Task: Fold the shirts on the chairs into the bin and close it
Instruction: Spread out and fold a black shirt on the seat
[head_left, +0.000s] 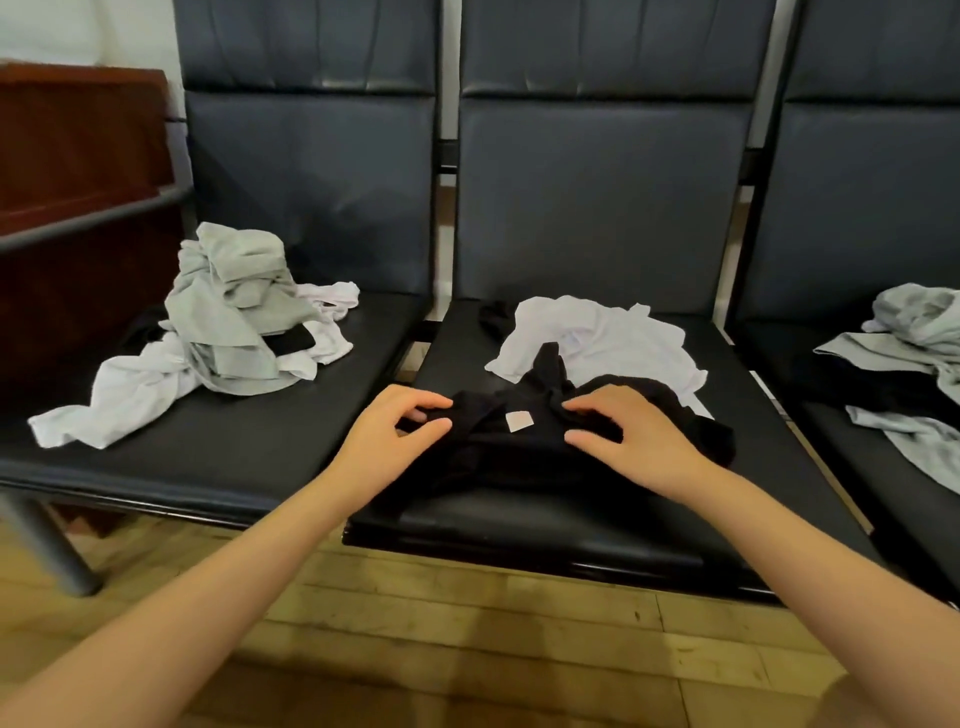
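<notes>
A black shirt (519, 457) with a small white neck label lies crumpled at the front of the middle chair seat (519, 525). My left hand (400, 431) pinches the shirt's left side near the collar. My right hand (623, 436) grips the fabric just right of the label. Behind the black shirt a white shirt (602, 338) lies spread on the same seat. No bin is in view.
A heap of grey and white shirts (234, 322) sits on the left chair. More grey and black clothes (904, 364) lie on the right chair. A dark wooden cabinet (78, 156) stands at far left. Wooden floor (467, 649) lies below the seats.
</notes>
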